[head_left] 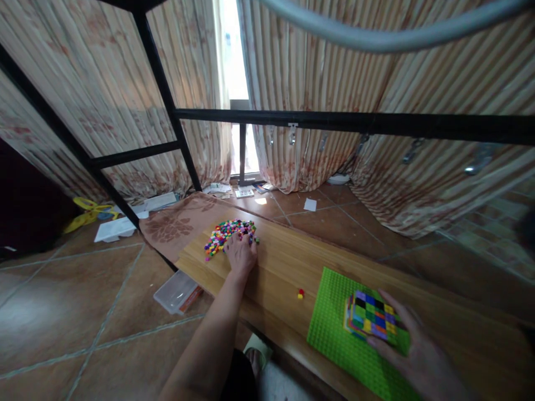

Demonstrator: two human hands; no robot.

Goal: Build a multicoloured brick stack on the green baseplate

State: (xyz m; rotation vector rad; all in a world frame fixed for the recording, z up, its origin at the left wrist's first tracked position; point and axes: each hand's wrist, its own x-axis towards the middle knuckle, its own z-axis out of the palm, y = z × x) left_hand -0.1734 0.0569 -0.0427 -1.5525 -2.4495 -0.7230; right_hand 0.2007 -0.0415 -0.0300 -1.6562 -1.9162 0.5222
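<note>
At the far left end of the wooden board, my left hand (241,255) reaches into a pile of small coloured toy bricks (221,234). Its fingers look spread over the pile, with the tips partly hidden among the pieces. On the right, a green studded baseplate (330,312) carries a square stack of multicoloured toy bricks (370,314). My right hand (412,340) grips this stack from its right side, thumb at the near edge and fingers at the far edge. Two loose bricks, one red and one yellow (300,296), lie left of the baseplate.
A clear plastic box (178,291) sits on the tiled floor below the board's left end. Black metal bars (334,120) with hanging clips cross in front of the curtains. Papers (310,204) and a yellow item (83,214) lie on the floor beyond.
</note>
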